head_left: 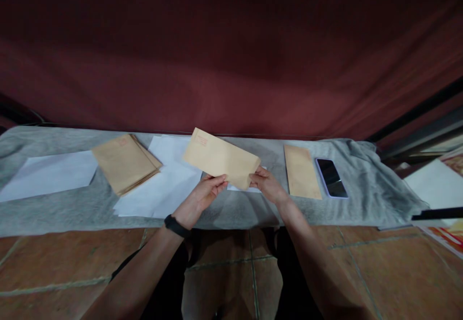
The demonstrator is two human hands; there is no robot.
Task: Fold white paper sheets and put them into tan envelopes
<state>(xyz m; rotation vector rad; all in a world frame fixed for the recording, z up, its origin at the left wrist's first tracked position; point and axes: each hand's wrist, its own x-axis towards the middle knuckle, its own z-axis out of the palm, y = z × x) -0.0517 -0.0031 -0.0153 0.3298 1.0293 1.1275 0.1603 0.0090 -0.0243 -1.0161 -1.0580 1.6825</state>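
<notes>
Envelope (222, 156) slants lengthwise, far left to near right; left hand (205, 193) pinches near edge, right hand (267, 184) right end.

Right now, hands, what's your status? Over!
Left hand, right hand: holding tan rectangular paper envelope. White paper partly hidden beneath. Purple-edged black phone, clear of hands.

A phone (331, 179) in a pale purple case lies face up on a grey cloth (365, 175). Behind the phone rises a dark red backdrop (231, 79). Right of the phone, a dark bar (419, 110) slants upward. Below the phone spreads a brown tiled floor (390, 272) with pale joints.
</notes>
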